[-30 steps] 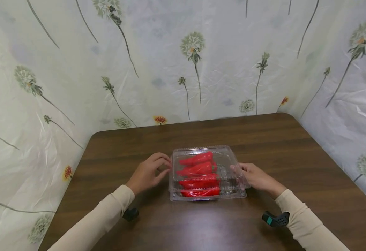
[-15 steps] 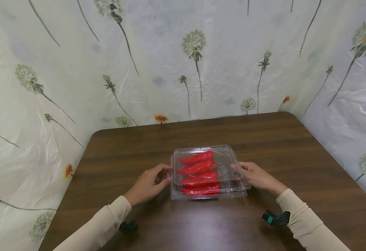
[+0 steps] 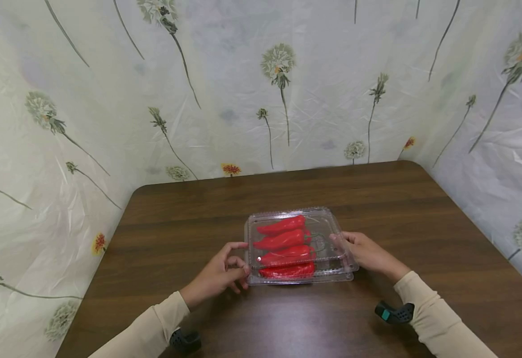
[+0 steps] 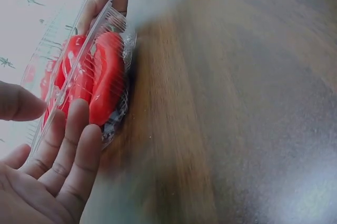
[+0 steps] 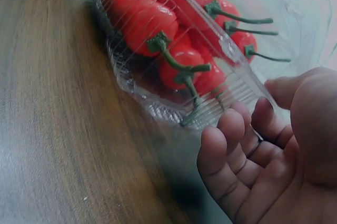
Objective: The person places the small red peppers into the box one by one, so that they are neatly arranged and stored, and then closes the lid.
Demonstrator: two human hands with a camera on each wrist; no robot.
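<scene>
A clear plastic clamshell container (image 3: pixel 261 219) with red peppers (image 3: pixel 283 241) inside lies on the table, lid down. Its lid edge stands slightly off the base at the front right. My right hand (image 3: pixel 368 254) holds the container's right side, thumb on the lid and fingers below the rim, as the right wrist view shows. At the left front corner is my left hand (image 3: pixel 218 272), its index finger stretched along the left side. In the left wrist view its thumb and fairly straight fingers (image 4: pixel 71 155) lie on either side of the rim. Green stems (image 5: pixel 184 66) point toward the right hand.
The brown wooden table (image 3: pixel 180 214) has rounded far corners. A flower-printed sheet (image 3: pixel 225 99) hangs behind it and along both sides. Black wrist straps (image 3: pixel 395 312) sit at both cuffs.
My left hand has slid along the container's left side toward the near corner, its index finger straightening. The lid lies a little closer over the base. My right hand keeps its hold.
</scene>
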